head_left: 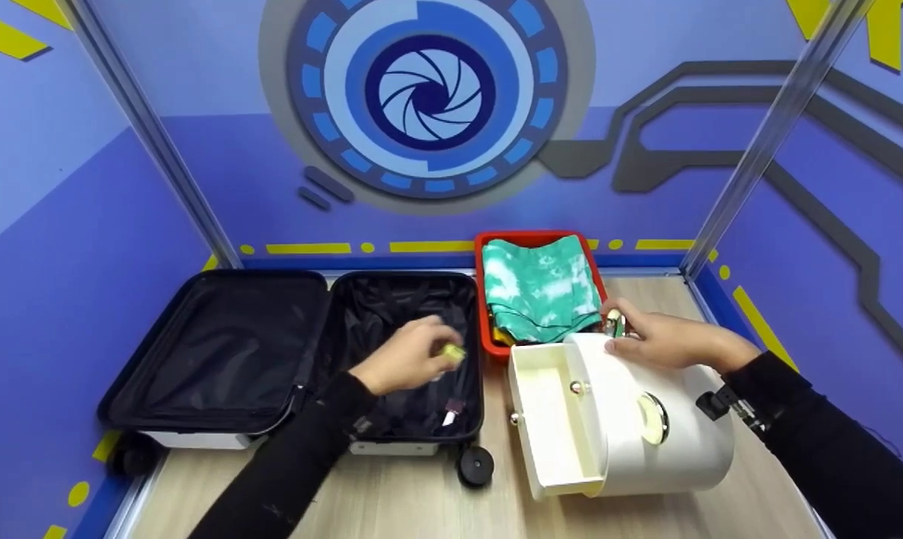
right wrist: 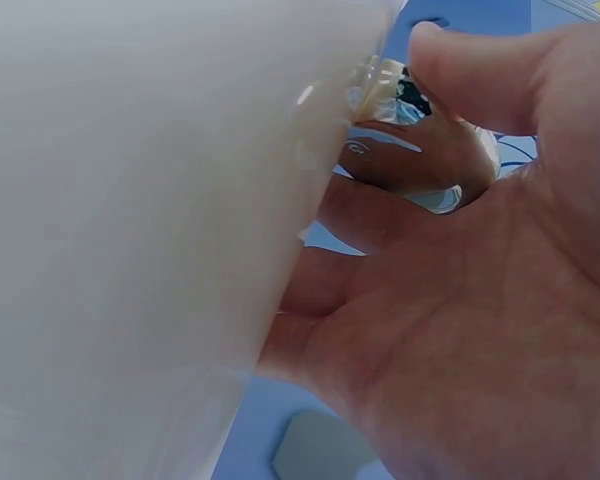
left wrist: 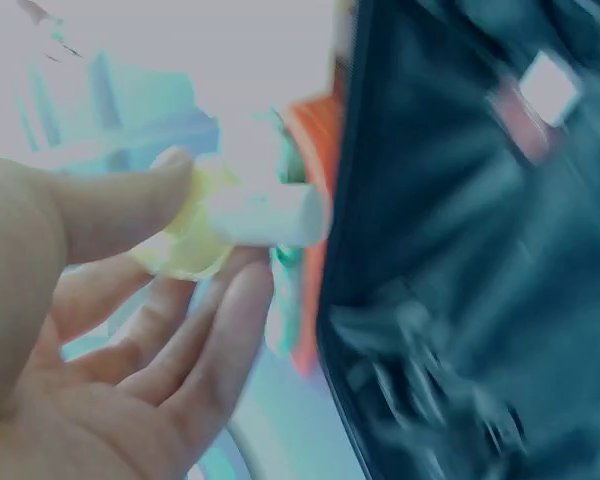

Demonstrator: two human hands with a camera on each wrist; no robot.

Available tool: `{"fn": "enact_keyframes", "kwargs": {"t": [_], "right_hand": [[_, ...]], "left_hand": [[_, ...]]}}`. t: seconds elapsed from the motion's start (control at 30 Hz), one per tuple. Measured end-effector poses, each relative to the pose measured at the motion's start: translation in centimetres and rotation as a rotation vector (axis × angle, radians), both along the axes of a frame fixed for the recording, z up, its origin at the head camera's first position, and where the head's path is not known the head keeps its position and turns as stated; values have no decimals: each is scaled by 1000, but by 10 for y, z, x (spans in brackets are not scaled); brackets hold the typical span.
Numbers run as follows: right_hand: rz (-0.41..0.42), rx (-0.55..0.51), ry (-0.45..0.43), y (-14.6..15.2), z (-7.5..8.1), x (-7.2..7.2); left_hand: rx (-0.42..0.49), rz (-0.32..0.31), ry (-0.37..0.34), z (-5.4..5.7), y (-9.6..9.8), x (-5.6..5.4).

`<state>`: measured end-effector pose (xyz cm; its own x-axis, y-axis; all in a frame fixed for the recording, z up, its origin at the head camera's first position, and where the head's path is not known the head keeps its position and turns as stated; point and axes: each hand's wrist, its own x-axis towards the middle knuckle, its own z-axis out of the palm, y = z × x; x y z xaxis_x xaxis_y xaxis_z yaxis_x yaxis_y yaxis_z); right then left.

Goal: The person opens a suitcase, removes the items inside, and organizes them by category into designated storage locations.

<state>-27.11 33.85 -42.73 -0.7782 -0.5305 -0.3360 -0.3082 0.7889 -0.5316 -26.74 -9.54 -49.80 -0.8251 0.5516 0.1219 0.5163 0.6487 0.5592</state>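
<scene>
My left hand point(head_left: 414, 358) is over the right half of an open suitcase point(head_left: 479, 404) with black lining. It pinches a small yellow-and-white tube point(left wrist: 265, 215) between thumb and fingers, the white end sticking out. A small white and dark-pink item point(head_left: 451, 413) lies in the suitcase below. On the right stands a glossy white drawer box point(head_left: 669, 464) with a rounded body and a pulled-out drawer point(head_left: 560, 419). My right hand point(head_left: 657, 338) holds the back of this box by its chrome handle point(right wrist: 420, 150); some fingertips are hidden behind the white body.
Behind the box, a red basket point(head_left: 483, 299) holds folded green-and-white cloth point(head_left: 541, 284). The suitcase's other half point(head_left: 212, 352) lies flat at left. A black wheel point(head_left: 475, 466) sticks out toward the drawer. Printed panels point(head_left: 436, 224) wall in the wooden table point(head_left: 391, 501).
</scene>
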Motion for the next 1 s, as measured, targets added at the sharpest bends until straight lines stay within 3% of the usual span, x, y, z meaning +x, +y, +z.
{"fn": "enact_keyframes", "kwargs": {"t": [0.23,0.33,0.4,0.53,0.63,0.77,1.0], "right_hand": [[-6,-5,-1,1,-2,-1],[-8,-7,-6,0,-2,-1],[-9,-8,-9,-1,-2,-1],[2,-11,0,-1,-1,-1],[13,-16,10,-2,0,-1],[16,-17,14,-2,0,-1],[1,-17,-1,-1,-2,-1]], "left_hand": [[210,-32,61,8,55,15],[276,-63,98,10,73,20],[294,-92,85,11,83,24],[262,-158,58,10,100,30],[197,-181,75,4,110,34],[111,-177,88,-5,121,37],[17,-153,46,-17,139,37]]}}
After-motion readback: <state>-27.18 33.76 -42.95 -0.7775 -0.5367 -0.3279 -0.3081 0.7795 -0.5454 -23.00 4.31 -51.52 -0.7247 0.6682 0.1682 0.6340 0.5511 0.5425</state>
